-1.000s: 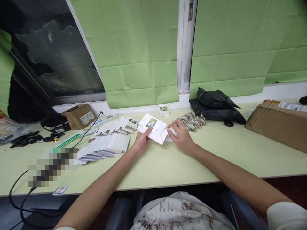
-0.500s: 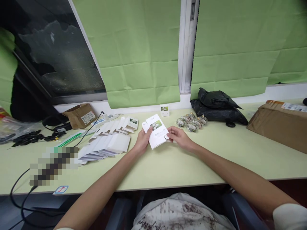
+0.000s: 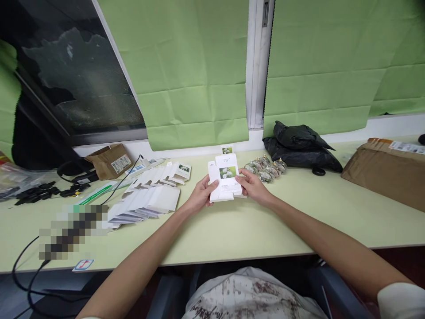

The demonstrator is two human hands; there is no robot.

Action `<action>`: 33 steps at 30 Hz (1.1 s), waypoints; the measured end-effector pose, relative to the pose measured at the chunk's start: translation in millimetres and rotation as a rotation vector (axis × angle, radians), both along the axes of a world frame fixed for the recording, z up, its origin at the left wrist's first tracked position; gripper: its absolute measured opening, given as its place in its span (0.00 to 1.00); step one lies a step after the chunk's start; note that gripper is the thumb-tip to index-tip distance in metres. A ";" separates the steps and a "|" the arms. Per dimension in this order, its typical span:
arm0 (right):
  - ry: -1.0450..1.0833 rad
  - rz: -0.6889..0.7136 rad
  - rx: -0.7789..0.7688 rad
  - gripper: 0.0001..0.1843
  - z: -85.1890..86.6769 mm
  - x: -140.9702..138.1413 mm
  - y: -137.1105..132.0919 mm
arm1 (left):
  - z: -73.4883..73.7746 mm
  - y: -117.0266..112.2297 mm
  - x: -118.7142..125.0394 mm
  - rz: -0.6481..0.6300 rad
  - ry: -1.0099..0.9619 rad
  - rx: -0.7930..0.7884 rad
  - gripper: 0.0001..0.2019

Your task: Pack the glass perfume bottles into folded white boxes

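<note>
Between my two hands is a white cardboard box (image 3: 226, 186) with a picture of white flowers on green, its end flaps sticking out. My left hand (image 3: 202, 193) grips its left side, thumb on the front. At the right side, my right hand (image 3: 251, 185) pinches the edge with the thumb near the picture. Behind it stands a small white box (image 3: 227, 149) with a similar picture, partly hidden. Several clear-wrapped glass bottles (image 3: 265, 168) with gold-coloured tops lie just beyond my right hand. To the left, several flat white boxes (image 3: 146, 203) overlap in two rows.
Black plastic bags (image 3: 300, 148) lie at the back right, beside a large brown carton (image 3: 385, 173). A small open carton (image 3: 111, 161) stands back left near a power strip and cables. Dark parts (image 3: 36, 192) and a blurred-out object (image 3: 73, 232) lie on the left.
The white box has turned from tilted to more upright and moved slightly right, its left side spread wider. My right hand has shifted a little right with it.
</note>
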State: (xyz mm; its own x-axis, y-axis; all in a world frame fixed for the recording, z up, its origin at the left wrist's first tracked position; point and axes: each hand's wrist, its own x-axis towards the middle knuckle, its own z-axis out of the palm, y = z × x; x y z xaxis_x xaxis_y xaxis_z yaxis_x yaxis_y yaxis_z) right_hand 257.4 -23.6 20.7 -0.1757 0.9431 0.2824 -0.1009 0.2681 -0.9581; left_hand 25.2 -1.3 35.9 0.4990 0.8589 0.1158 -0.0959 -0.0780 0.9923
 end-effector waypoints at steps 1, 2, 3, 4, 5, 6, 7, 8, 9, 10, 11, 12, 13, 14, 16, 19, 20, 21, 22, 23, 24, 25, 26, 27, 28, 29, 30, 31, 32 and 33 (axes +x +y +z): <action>-0.009 0.020 0.001 0.25 -0.4 0.0 -0.1 | -1.3 1.0 -0.5 0.002 0.007 0.004 0.32; -0.015 0.039 0.000 0.26 -0.8 -0.3 -0.3 | -3.0 2.1 -0.7 0.008 0.016 0.012 0.32; -0.019 0.058 0.000 0.27 -1.1 -0.8 -0.7 | -5.0 3.1 -0.3 0.023 0.021 0.025 0.31; -0.021 0.079 0.001 0.27 -1.6 -1.4 -1.0 | -7.0 4.0 0.6 0.050 0.019 0.045 0.30; -0.022 0.099 0.000 0.27 -2.1 -1.8 -1.2 | -8.7 4.8 1.8 0.085 0.012 0.070 0.29; -0.025 0.115 -0.004 0.27 -2.7 -2.0 -1.3 | -9.7 5.5 3.3 0.121 0.004 0.096 0.29; -0.036 0.122 -0.006 0.26 -3.4 -1.9 -1.2 | -10.0 6.4 4.5 0.153 -0.001 0.121 0.28; -0.056 0.114 0.000 0.25 -4.2 -1.4 -0.9 | -9.2 8.0 5.3 0.174 0.002 0.146 0.28; -0.088 0.082 0.018 0.23 -5.0 -0.5 -0.5 | -7.2 10.7 5.0 0.184 0.019 0.169 0.27; -0.128 0.026 0.044 0.22 -5.6 0.7 -0.1 | -3.7 15.0 3.3 0.190 0.049 0.190 0.27; -0.178 -0.046 0.078 0.22 -6.1 2.2 0.3 | 1.2 21.4 0.0 0.197 0.092 0.211 0.27; -0.231 -0.123 0.112 0.21 -6.3 3.8 0.6 | 7.5 30.0 -5.1 0.211 0.149 0.229 0.28; -0.283 -0.192 0.142 0.20 -6.3 5.4 0.9 | 15.3 40.9 -11.8 0.238 0.233 0.241 0.29; -0.326 -0.247 0.163 0.20 -6.1 6.7 1.1 | 24.1 53.7 -19.7 0.268 0.344 0.262 0.30; -0.399 -0.308 0.191 0.18 -5.3 8.4 0.9 | 43.0 82.3 -37.9 0.367 0.690 0.339 0.29; -0.488 -0.345 0.231 0.16 -4.4 8.4 -0.3 | 66.4 121.1 -63.0 0.506 1.062 0.387 0.25; -0.511 -0.353 0.243 0.16 -4.4 8.0 -0.9 | 71.2 130.4 -69.4 0.531 1.122 0.397 0.23; -0.530 -0.358 0.252 0.16 -4.5 7.5 -1.6 | 74.2 137.6 -74.4 0.551 1.181 0.410 0.22; -0.543 -0.362 0.260 0.15 -4.7 7.1 -2.1 | 75.7 142.7 -78.2 0.565 1.233 0.427 0.21; -0.554 -0.364 0.267 0.15 -5.0 6.7 -2.6 | 75.8 146.0 -80.7 0.578 1.283 0.445 0.20; -0.565 -0.367 0.274 0.15 -5.2 6.3 -3.0 | 74.8 147.6 -82.0 0.592 1.328 0.463 0.19; -0.575 -0.370 0.281 0.15 -5.4 6.1 -3.2 | 72.8 147.9 -82.1 0.610 1.369 0.481 0.20; -0.584 -0.372 0.287 0.15 -5.5 5.9 -3.3 | 70.0 147.0 -81.0 0.635 1.404 0.498 0.21; -0.592 -0.373 0.292 0.15 -5.6 5.8 -3.4 | 66.3 145.0 -78.7 0.672 1.428 0.512 0.22; -0.598 -0.374 0.297 0.15 -5.5 5.8 -3.5 | 61.6 142.0 -75.1 0.705 1.451 0.546 0.24; -0.603 -0.375 0.302 0.15 -5.3 5.8 -3.6 | 55.8 138.1 -70.3 0.715 1.480 0.605 0.26; -0.608 -0.377 0.306 0.15 -5.0 5.9 -3.7 | 48.7 133.4 -64.5 0.710 1.505 0.675 0.26; -0.614 -0.378 0.310 0.15 -4.8 6.0 -3.9 | 40.4 128.2 -57.8 0.643 1.559 0.820 0.24; -0.620 -0.379 0.314 0.15 -4.5 6.1 -4.1 | 31.2 122.6 -51.0 0.501 1.621 0.946 0.22; -0.630 -0.380 0.320 0.15 -4.3 6.2 -4.3 | 21.7 117.1 -44.3 0.416 1.631 0.988 0.20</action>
